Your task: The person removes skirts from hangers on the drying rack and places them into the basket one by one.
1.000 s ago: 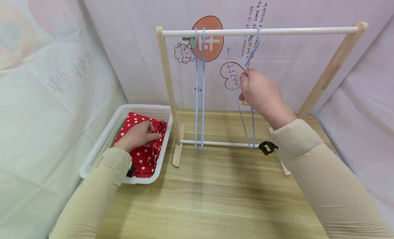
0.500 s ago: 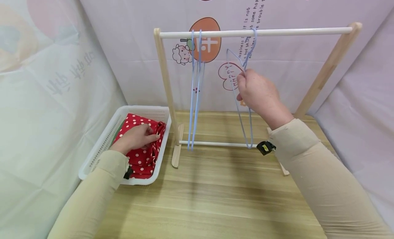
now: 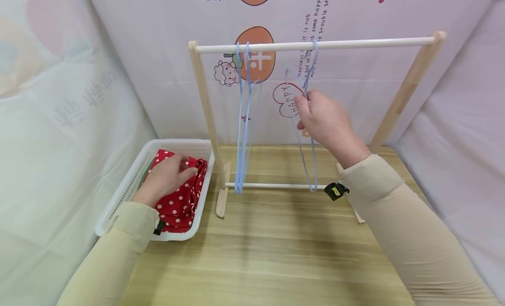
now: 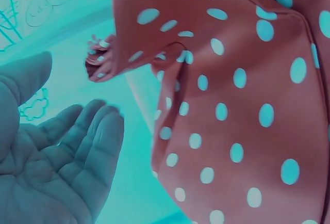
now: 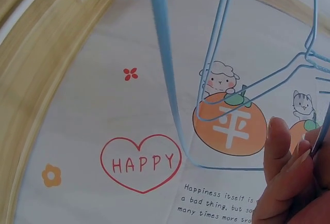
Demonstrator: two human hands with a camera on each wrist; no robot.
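In the head view, my left hand [image 3: 163, 176] is over a red garment [image 3: 177, 205] with white dots, folded in a white basket [image 3: 203, 205]. The left wrist view shows that hand's fingers loosely extended, with a gap between them and the dotted cloth [image 4: 232, 105]. My right hand [image 3: 327, 119] pinches a light blue wire hanger [image 3: 314, 56] just below its neck. The hanger's hook is over the rack's white top bar [image 3: 363, 44]. Two more blue hangers [image 3: 240, 179] hang farther left on the bar.
Green fabric [image 3: 147, 171] shows at the basket's left side, beneath the red garment. The rack's wooden left post [image 3: 205, 100] stands close beside the basket. A low white crossbar [image 3: 276, 185] joins the rack's feet on the wooden table [image 3: 252, 262]. Printed cloth surrounds the table.
My left hand has drawn slightly left, away from the garment's bunched right edge. The two left hangers have swung and turned, their bottoms shifting left. My right hand keeps its hold; the head view has shifted.
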